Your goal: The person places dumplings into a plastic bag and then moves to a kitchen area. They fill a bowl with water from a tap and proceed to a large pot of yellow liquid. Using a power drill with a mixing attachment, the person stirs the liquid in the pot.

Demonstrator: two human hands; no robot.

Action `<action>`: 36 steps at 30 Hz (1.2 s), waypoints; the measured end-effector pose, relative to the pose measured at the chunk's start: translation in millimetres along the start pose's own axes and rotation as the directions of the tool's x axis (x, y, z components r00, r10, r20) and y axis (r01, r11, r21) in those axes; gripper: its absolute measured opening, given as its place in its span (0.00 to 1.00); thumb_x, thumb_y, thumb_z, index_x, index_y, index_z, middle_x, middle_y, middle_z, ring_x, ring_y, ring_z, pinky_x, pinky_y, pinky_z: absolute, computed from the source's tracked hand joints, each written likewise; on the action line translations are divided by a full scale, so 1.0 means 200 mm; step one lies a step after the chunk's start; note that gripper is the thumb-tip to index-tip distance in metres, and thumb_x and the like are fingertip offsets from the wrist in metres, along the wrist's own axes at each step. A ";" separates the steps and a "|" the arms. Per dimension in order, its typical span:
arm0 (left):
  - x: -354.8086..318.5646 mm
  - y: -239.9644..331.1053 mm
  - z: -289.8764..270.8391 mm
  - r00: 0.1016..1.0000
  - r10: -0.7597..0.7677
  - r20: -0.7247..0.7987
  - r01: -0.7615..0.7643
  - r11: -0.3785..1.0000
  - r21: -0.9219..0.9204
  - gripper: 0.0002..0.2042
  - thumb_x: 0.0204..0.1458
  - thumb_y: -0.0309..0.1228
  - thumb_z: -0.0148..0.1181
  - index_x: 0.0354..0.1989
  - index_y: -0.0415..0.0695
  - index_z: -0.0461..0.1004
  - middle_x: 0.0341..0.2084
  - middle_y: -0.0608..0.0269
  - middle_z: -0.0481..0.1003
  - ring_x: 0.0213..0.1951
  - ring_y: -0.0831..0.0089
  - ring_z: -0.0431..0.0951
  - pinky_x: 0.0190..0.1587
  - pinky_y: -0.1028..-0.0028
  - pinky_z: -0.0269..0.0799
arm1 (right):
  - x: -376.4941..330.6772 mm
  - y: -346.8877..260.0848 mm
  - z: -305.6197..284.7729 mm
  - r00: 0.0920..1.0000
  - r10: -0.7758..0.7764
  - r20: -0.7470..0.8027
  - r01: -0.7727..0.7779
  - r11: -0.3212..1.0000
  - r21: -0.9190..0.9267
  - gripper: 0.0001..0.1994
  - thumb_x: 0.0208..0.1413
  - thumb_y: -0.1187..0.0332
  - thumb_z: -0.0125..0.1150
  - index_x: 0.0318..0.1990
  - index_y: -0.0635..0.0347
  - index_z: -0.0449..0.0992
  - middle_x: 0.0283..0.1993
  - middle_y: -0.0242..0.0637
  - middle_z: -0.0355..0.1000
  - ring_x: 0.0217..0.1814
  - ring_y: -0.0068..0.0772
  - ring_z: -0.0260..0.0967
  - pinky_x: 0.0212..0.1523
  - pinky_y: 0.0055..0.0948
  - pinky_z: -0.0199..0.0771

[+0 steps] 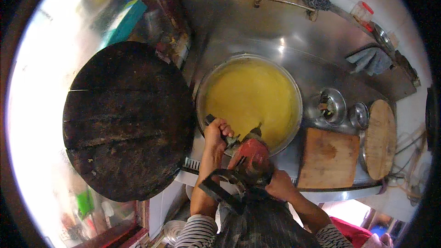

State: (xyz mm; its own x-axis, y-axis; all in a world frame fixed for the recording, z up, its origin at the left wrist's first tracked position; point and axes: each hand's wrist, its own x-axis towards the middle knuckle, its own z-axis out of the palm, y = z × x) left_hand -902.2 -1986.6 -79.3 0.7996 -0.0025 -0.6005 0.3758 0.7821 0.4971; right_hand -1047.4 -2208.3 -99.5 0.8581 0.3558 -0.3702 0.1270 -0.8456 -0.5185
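A large round metal pot (301,103) holds a thick, smooth yellow mixture (252,94). Over its near rim I hold a red and dark electric drill (251,156), its front end pointing into the pot. A dark shaft (257,131) runs from the drill toward the mixture; its lower end is hidden. My left hand (217,133) is closed around the black side handle at the drill's left. At the drill's back, my right hand (281,184) is wrapped round the body or rear grip, with some fingers hidden.
Left of the pot stands a big, dark, cracked round board (128,121). To the right are a wooden cutting board (328,158), an oval wooden board (380,140) and metal bowls (337,105). A metal tap pipe (285,2) and grey cloth (371,59) are behind.
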 end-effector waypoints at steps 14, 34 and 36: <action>0.01 -0.10 0.03 0.929 0.171 0.329 -0.149 0.985 -0.091 0.07 0.45 0.20 0.51 0.26 0.43 0.58 0.11 0.63 0.60 0.12 0.72 0.62 0.17 0.70 0.59 | 0.01 0.15 0.11 0.971 -0.198 -0.131 0.212 0.972 0.100 0.22 0.44 0.57 0.58 0.47 0.56 0.70 0.43 0.43 0.72 0.42 0.47 0.71 0.43 0.36 0.71; 0.16 -0.08 -0.09 0.976 -0.028 0.216 0.047 0.995 -0.085 0.08 0.45 0.25 0.51 0.19 0.43 0.60 0.11 0.66 0.60 0.11 0.73 0.59 0.16 0.71 0.59 | 0.01 0.07 0.08 1.000 0.006 0.007 -0.007 0.997 0.078 0.21 0.39 0.63 0.59 0.43 0.61 0.71 0.41 0.49 0.71 0.43 0.52 0.69 0.45 0.41 0.70; 0.13 0.01 -0.03 0.981 0.081 0.179 -0.082 0.997 0.001 0.08 0.45 0.24 0.51 0.18 0.43 0.59 0.11 0.66 0.59 0.10 0.74 0.57 0.16 0.71 0.59 | 0.07 -0.02 0.02 0.997 -0.018 0.077 0.019 1.000 -0.009 0.21 0.36 0.68 0.56 0.44 0.58 0.71 0.38 0.50 0.72 0.42 0.53 0.69 0.41 0.41 0.70</action>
State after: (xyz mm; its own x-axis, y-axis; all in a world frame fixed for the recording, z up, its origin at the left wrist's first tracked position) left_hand -883.6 -1980.8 -98.1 0.8982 -0.0505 -0.4366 0.3090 0.7791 0.5455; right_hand -1037.4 -2198.7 -104.9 0.8149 0.4003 -0.4190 0.1475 -0.8425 -0.5181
